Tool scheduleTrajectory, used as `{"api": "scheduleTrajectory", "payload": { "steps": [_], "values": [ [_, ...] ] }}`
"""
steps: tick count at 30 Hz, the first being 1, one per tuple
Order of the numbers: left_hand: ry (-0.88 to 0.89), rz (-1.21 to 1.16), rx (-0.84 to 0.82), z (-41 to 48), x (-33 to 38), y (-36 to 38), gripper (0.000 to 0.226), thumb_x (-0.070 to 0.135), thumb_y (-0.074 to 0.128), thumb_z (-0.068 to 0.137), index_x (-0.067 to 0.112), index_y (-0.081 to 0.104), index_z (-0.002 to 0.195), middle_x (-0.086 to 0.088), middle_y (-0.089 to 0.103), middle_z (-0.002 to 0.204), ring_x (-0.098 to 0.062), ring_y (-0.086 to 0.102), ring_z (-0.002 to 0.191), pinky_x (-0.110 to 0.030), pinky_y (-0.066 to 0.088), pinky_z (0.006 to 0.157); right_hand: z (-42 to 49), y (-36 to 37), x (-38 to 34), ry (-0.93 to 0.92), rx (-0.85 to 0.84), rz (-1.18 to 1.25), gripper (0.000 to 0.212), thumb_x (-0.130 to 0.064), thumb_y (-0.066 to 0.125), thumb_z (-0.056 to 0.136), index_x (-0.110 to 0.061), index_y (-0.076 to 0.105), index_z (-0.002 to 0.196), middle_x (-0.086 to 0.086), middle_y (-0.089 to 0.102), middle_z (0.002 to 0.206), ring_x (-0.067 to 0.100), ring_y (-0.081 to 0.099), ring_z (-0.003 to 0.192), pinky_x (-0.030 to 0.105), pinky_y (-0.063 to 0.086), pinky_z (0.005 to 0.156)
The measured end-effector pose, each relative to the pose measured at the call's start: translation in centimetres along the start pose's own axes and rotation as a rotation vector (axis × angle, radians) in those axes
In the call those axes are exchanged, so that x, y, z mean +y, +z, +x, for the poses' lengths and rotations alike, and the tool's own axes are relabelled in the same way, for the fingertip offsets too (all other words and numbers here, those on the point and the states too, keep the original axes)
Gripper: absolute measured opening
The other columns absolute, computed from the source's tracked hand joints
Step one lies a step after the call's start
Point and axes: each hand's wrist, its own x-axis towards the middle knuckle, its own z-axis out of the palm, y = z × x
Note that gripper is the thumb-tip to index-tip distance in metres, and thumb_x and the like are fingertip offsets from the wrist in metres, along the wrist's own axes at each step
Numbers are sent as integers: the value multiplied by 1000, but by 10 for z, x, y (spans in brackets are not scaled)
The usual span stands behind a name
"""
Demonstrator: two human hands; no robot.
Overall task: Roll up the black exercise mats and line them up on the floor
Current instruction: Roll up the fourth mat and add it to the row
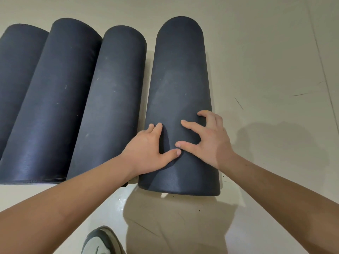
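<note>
Black exercise mats, four of them, lie rolled up side by side on a pale floor [275, 61]; their lengths run away from the person, and the wide lens fans them out toward the left. The rightmost mat [180, 74] lies slightly apart from the others, with a narrow strip of floor showing between it and the third mat [110, 99]; the third mat touches the second mat [55, 99], which in turn lies against the far-left mat [16, 70], itself cut off by the edge of the view. Thin layered edges show at the near end of the second mat.

Both hands rest on top of the rightmost mat, close to its near end. The left hand [146, 153] lies on the left side of the roll; its fingers are spread and reach over that side, and its thumb stretches across the top. The right hand [209, 142] sits on the right half; its fingers are spread wide and bent, with the fingertips pressing into the surface. The tips of the two thumbs meet at the crest of the roll; neither hand closes around the mat or holds anything else. Bare forearms enter from the two lower corners.

A grey and white shoe [100, 241] shows at the bottom edge, nearer than the mats; a soft shadow [174, 217] falls on the floor below the rightmost mat; thin dark scuff marks [238, 103] cross the floor to its right.
</note>
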Motion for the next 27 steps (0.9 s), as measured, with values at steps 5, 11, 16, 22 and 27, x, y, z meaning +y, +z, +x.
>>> {"api": "scheduleTrajectory", "payload": {
  "steps": [5,11,16,22,27],
  "values": [
    [-193,-236,-96,5,-5,8,99,94,64,66,21,40,128,-1,47,131,-21,58,117,-34,46,93,7,-7,5,71,116,298,69,-69,79,78,-46,64,141,-3,32,154,15,45,133,31,42,112],
    [-191,-229,-61,8,-14,6,101,99,68,53,27,44,119,7,53,130,-17,58,118,-39,53,97,7,-12,16,345,-266,810,101,-56,84,84,-62,19,161,-32,44,156,-13,49,132,20,49,107],
    [-226,-308,-33,10,-6,6,101,99,71,49,30,48,119,13,59,130,-13,62,113,-40,56,95,4,-10,13,369,-207,866,98,-52,84,85,-60,23,161,-36,52,145,-18,56,121,16,55,99],
    [-262,-395,-23,8,-12,4,104,94,77,46,30,47,123,18,61,128,-11,63,114,-38,57,95,4,-6,1,380,-190,837,97,-59,84,83,-67,23,157,-39,48,148,-9,49,136,32,49,116],
    [-249,-467,-32,8,-13,1,100,89,81,47,33,48,123,22,62,125,-8,64,113,-37,57,96,5,-9,-4,400,-162,803,95,-59,81,86,-65,20,159,-47,41,139,-4,39,139,39,38,125]
  ]
}}
